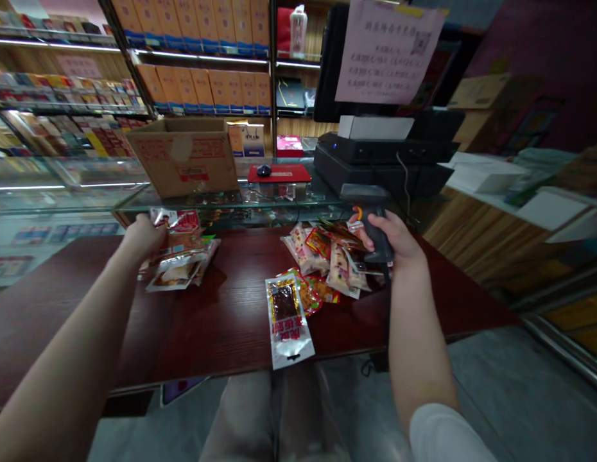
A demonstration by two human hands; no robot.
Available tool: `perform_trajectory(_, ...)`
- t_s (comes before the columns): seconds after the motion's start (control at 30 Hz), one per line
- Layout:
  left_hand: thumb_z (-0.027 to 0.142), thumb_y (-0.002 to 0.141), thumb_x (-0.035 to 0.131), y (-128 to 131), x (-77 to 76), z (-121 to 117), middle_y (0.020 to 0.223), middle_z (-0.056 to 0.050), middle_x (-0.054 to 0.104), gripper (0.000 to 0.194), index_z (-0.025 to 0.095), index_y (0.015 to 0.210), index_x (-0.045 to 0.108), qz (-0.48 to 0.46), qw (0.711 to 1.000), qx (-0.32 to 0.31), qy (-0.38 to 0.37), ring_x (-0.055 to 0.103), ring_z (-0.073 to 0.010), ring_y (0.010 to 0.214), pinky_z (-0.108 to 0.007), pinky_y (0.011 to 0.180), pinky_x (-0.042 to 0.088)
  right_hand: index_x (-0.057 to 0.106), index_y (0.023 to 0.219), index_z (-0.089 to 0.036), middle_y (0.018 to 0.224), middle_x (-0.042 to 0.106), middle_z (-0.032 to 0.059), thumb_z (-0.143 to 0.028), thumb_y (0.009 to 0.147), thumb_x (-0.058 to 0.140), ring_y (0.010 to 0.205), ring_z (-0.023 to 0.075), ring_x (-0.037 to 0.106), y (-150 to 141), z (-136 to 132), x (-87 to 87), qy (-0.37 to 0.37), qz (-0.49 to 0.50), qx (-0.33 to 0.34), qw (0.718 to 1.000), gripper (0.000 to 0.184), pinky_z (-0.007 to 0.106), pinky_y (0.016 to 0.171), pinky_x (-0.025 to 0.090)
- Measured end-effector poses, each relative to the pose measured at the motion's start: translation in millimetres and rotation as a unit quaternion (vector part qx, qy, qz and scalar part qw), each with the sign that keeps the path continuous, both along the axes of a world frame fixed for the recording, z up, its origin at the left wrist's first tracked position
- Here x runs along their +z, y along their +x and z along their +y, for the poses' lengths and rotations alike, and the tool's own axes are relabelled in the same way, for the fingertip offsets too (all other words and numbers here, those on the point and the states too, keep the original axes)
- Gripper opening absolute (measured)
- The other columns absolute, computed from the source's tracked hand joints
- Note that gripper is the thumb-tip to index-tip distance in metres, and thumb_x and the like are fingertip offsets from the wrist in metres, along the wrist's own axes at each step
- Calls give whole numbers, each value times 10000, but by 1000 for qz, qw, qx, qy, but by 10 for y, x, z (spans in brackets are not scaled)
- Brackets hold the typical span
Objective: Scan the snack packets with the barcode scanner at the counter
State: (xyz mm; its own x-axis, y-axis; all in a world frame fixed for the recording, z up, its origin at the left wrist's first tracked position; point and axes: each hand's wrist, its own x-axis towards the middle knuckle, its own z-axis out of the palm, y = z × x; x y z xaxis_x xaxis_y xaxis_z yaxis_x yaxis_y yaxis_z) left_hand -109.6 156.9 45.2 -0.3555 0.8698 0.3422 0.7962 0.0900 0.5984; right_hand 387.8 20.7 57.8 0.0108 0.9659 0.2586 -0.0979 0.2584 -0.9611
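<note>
My left hand (147, 236) is closed on the edge of a red-and-clear snack packet (180, 232), just above other packets (176, 274) piled at the left of the dark wooden counter. A black handheld barcode scanner (378, 234) is gripped in my right hand (392, 234), its head pointing left. Below and left of the scanner lies a heap of snack packets (303, 249), some pale, some red and yellow. A silver packet with a dark window (287, 321) lies in front of that heap, its lower end over the counter's front edge.
An open cardboard box (183, 157) stands on the glass counter behind. A mouse (264, 170) rests on a red pad (284, 173). To the right are a monitor with a paper notice (388, 51) and a black cash drawer (375, 173). Shelves (197, 54) of boxes line the back.
</note>
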Motion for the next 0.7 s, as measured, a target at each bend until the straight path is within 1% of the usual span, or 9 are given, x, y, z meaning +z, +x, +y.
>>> perform_trajectory(0.13, 274, 717, 656, 27, 6, 57, 1007, -231, 703, 297, 224, 693, 364, 101, 980, 29, -168, 589, -452, 1210, -558, 959, 483, 620, 939, -204, 497, 537, -40, -474, 709, 768, 381, 106, 426, 353, 28, -166, -45, 11, -21, 999, 385, 231, 363, 302)
perform_trajectory(0.2, 336, 752, 651, 177, 72, 24, 1118, -291, 675, 242, 179, 764, 468, 137, 972, 25, -191, 595, -481, 1189, -590, 932, 484, 623, 938, -206, 498, 553, -37, -482, 705, 759, 382, 110, 432, 495, 48, -296, -56, 29, -38, 997, 386, 234, 373, 315)
perform_trajectory(0.27, 390, 779, 638, 448, 134, -56, 1226, -334, 623, 311, 122, 913, 555, 173, 972, -7, -160, 579, -499, 1204, -637, 957, 450, 642, 938, -197, 556, 617, -14, -459, 680, 761, 431, 124, 497, 631, 94, -419, -59, 42, -85, 994, 387, 241, 412, 373)
perform_trajectory(0.3, 399, 804, 611, 630, 151, -113, 1261, -338, 605, 364, 97, 1003, 574, 188, 973, -47, -124, 572, -485, 1222, -631, 986, 437, 656, 936, -189, 598, 650, -2, -432, 659, 765, 477, 134, 540, 699, 130, -474, -58, 45, -118, 990, 385, 246, 448, 412)
perform_trajectory(0.4, 397, 881, 501, 1310, 92, -321, 1272, -224, 635, 407, 119, 1158, 608, 159, 941, -297, -2, 581, -348, 1246, -508, 1081, 423, 690, 914, -172, 679, 701, 8, -341, 613, 751, 580, 153, 607, 891, 267, -621, -68, 41, -204, 976, 351, 257, 545, 475)
perform_trajectory(0.47, 456, 886, 505, 1795, -61, -441, 1243, -165, 654, 440, 157, 1184, 629, 104, 903, -418, -1, 604, -297, 1211, -462, 1098, 425, 693, 872, -171, 644, 688, 0, -313, 621, 717, 542, 150, 584, 978, 348, -713, -105, 37, -239, 965, 289, 263, 524, 459)
perform_trajectory(0.5, 466, 893, 501, 2022, -170, -483, 1255, -161, 648, 463, 159, 1216, 625, 73, 889, -452, -16, 601, -288, 1217, -456, 1102, 424, 687, 845, -173, 618, 678, -1, -309, 633, 698, 515, 150, 569, 1001, 376, -758, -131, 43, -251, 958, 252, 265, 503, 447)
perform_trajectory(0.6, 454, 899, 521, 2562, -571, -535, 1393, -198, 559, 549, 150, 1355, 551, -24, 883, -466, -43, 521, -296, 1336, -477, 1132, 389, 663, 787, -190, 579, 664, 5, -324, 684, 655, 477, 157, 560, 991, 404, -866, -197, 87, -254, 943, 170, 272, 458, 439)
perform_trajectory(0.7, 450, 834, 641, 2817, -946, -533, 1551, -200, 406, 646, 199, 1413, 506, -51, 892, -449, -14, 329, -347, 1483, -567, 1180, 279, 639, 753, -209, 565, 659, 9, -352, 729, 652, 454, 157, 555, 924, 379, -915, -216, 105, -230, 943, 146, 273, 431, 439)
